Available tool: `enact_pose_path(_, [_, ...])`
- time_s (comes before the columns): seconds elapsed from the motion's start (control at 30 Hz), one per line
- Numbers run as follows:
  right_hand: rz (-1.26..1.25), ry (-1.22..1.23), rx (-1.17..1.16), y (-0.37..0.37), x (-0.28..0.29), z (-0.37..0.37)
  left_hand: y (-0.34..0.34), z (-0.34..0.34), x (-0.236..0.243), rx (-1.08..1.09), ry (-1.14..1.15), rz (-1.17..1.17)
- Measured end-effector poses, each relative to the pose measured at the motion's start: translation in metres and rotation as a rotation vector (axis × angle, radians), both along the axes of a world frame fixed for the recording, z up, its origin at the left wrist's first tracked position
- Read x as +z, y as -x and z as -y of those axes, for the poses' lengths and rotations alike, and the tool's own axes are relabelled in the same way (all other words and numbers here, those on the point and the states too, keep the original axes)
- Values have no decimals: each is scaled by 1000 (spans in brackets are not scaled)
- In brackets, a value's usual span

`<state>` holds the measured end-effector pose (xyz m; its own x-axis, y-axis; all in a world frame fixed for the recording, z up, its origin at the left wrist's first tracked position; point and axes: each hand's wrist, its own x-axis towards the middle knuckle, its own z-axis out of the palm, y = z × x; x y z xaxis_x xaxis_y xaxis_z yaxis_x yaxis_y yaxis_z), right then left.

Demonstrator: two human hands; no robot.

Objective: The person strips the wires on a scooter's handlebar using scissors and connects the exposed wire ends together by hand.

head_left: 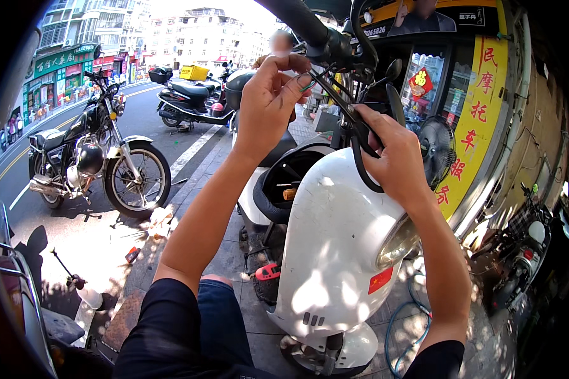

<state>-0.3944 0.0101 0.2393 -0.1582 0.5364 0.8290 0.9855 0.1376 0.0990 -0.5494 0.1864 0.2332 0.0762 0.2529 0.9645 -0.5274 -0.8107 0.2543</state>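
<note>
Above the white, rounded plastic scooter front (pixel 325 234), the left hand (pixel 273 91) has its grip pinching a thin green wire (pixel 308 86); the right hand (pixel 393 151) wraps dark, long-nosed metal pliers (pixel 339 99), tips close by. I'd judge the wire secured, its trimming or joining unfinished.

The person's left hand (pixel 277 88) and right hand (pixel 392 150) are bare, the short sleeves (pixel 160 325) dark, the shorts (pixel 224 325) dark blue.

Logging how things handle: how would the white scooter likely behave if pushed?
The white scooter is probably heavy, judging by its bulky body. It could roll if unbraked, as a front wheel shows below. Its smooth, shiny front panel may feel slippery.
</note>
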Motion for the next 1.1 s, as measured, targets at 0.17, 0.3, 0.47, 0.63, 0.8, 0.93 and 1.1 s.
enact_pose_path(0.17, [32,-74,36,-2,2,4,-9,-1,2,-163,-103,21])
enact_pose_path(0.3, [-2,-44,50,-5,3,0,-18,-4,4,-235,-77,62])
enact_pose_path(0.47, [-9,-18,2,-4,4,-1,-25,-13,3,-346,-64,96])
enact_pose_path(0.63, [-49,73,-127,7,6,9,-28,-13,-2,-489,-23,105])
enact_pose_path(0.8, [17,44,-125,10,5,2,-25,-22,-5,-519,-38,101])
enact_pose_path(0.93, [-26,40,-126,8,5,4,-29,-24,-2,-595,-85,107])
enact_pose_path(1.1, [148,-75,-156,16,8,-2,-24,-28,-3,-589,-70,112])
